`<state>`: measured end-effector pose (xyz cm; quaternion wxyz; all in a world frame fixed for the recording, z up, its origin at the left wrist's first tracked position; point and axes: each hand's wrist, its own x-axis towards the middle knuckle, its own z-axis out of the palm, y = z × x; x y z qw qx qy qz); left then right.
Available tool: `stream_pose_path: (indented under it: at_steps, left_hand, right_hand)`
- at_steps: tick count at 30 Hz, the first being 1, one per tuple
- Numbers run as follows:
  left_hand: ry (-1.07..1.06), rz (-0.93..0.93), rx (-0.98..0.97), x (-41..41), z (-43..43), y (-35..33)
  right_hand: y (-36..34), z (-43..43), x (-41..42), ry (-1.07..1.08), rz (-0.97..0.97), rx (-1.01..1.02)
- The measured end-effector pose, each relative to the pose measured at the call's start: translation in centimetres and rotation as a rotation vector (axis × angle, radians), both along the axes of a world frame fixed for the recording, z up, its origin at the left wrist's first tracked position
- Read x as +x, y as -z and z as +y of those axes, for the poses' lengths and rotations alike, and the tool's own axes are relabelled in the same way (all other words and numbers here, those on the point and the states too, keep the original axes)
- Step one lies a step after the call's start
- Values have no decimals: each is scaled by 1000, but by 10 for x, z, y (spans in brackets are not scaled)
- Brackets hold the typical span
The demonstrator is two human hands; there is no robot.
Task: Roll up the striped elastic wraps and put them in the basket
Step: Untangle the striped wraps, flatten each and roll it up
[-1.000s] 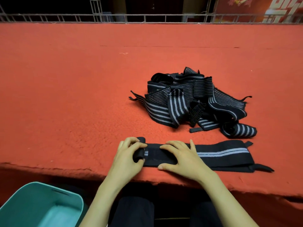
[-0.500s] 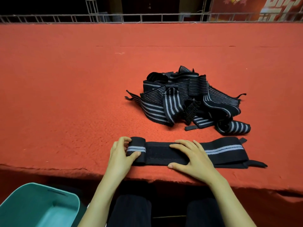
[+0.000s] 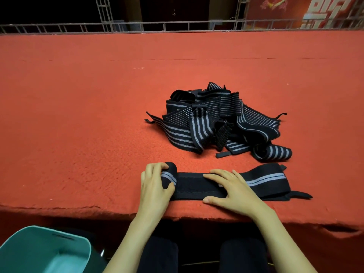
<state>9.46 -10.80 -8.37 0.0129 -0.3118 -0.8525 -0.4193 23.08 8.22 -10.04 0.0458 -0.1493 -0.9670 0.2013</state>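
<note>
A black elastic wrap with grey stripes (image 3: 264, 179) lies flat along the front edge of the red felt table (image 3: 78, 125). Its left end is rolled into a small coil. My left hand (image 3: 155, 184) grips that coil, fingers curled over its top and thumb under it. My right hand (image 3: 234, 189) presses flat on the middle of the wrap with straight fingers. Behind them sits a tangled pile of striped wraps (image 3: 212, 121). The teal basket (image 3: 29, 251) stands below the table edge at the lower left, and nothing shows inside it.
The felt table stretches far back to a metal railing (image 3: 177, 26). My knees in dark trousers (image 3: 197, 253) are under the front edge, between my arms. The felt's front edge (image 3: 59, 207) is ragged.
My left hand has rolled the wrap's left end into a thicker coil, advancing rightward. My right hand stays pressing the flat part.
</note>
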Motion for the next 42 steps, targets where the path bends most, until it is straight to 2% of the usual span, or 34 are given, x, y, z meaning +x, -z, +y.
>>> stream_pose_path:
  at_steps: [6,13,18,21,24,28,32,36,42]
  left_hand:
    - [36,51,2,6,14,0]
    - [199,79,40,18,29,0]
    - [270,-68,153,26,34,-7]
    - [190,-155,183,21,31,-3]
    - [70,-225,27,17,30,5]
    - [69,-435,-59,16,34,3]
    - [73,-361,-51,19,43,3]
    - [63,-440,47,17,38,1]
    - [-66,-363,117,-13,2,-3]
  right_hand:
    - [1,19,21,96,0,9]
    - [13,23,28,138,80,28]
    - [15,22,28,154,114,26]
    - [15,21,29,155,122,24]
    - [15,22,29,157,130,22]
    - [16,21,30,153,131,17]
    - [14,19,31,103,75,75]
    - [8,13,23,31,27,117]
    - [1,-16,-25,-93,16,39]
